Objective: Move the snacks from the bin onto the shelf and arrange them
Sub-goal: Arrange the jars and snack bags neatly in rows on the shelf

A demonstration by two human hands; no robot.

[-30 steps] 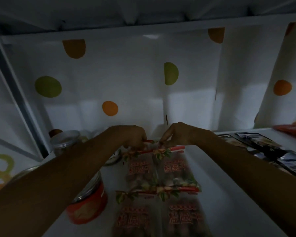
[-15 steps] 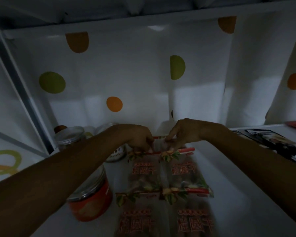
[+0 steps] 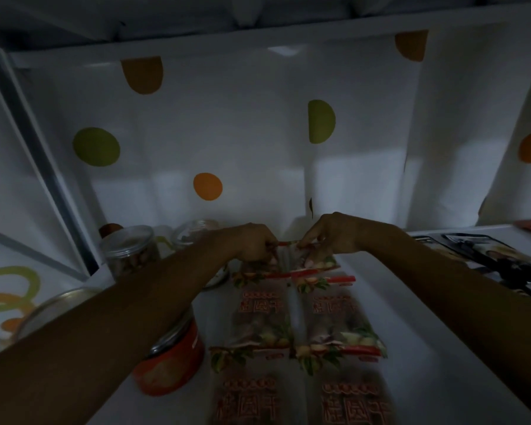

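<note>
Several clear snack packets with red lettering (image 3: pixel 301 320) lie flat in two columns on the white shelf (image 3: pixel 436 348). At the back of the columns a further snack packet (image 3: pixel 288 259) with a red top strip is tilted up. My left hand (image 3: pixel 255 243) pinches its top left corner and my right hand (image 3: pixel 331 237) pinches its top right corner. Both arms reach in from the near edge. The bin is out of view.
A red tin with a clear lid (image 3: pixel 172 360) stands left of the packets. Clear jars (image 3: pixel 129 253) stand at the back left. Dark flat packets (image 3: pixel 485 259) lie at the right. A dotted white sheet (image 3: pixel 258 142) closes the back. Another board runs overhead.
Both hands stay on the back packet's top corners, which now sit slightly higher; the view has shifted a little, so the shelf contents appear lower and to the right.
</note>
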